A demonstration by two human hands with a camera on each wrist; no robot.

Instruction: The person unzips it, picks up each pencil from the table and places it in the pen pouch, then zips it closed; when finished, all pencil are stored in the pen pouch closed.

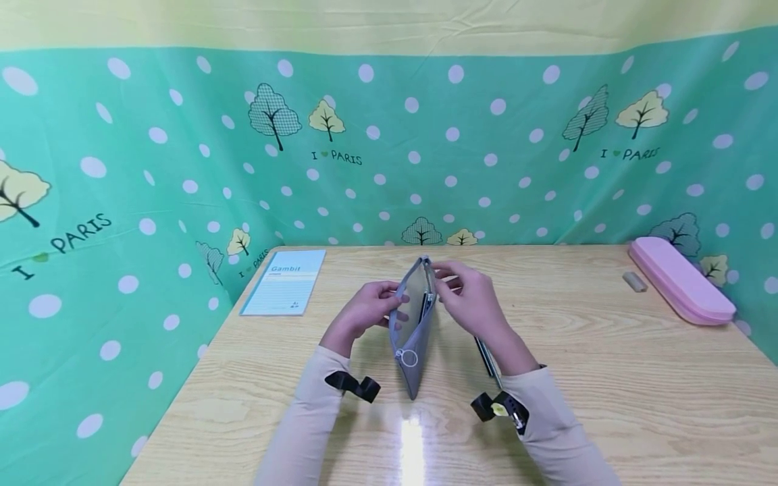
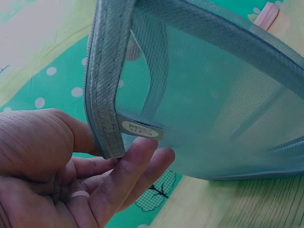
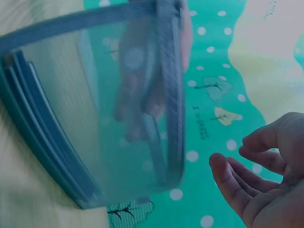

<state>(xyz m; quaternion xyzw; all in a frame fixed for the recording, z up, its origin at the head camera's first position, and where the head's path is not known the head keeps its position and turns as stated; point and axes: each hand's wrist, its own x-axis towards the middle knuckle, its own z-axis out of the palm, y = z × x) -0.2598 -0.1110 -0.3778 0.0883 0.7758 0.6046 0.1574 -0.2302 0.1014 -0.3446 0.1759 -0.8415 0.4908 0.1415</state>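
A grey mesh zip pouch [image 1: 416, 368] stands upright on the table with its mouth open, a white ring [image 1: 402, 356] hanging at its near end. My left hand [image 1: 363, 309] pinches the pouch's left rim; in the left wrist view the fingers lie beside a small label [image 2: 140, 129]. Beside the opposite rim is my right hand [image 1: 475, 297], its fingers loosely bent. The right wrist view shows that hand [image 3: 266, 175] apart from the pouch, holding nothing. Several thin dark items [image 3: 40, 109] stand inside the pouch, against its side.
A light blue notebook [image 1: 282, 287] marked Gambit lies at the back left. At the back right are a pink case [image 1: 681, 280] and a small grey-brown block [image 1: 635, 281]. Thin dark items [image 1: 485, 354] lie partly hidden under the right forearm. A patterned cloth [image 1: 425, 135] encloses the table.
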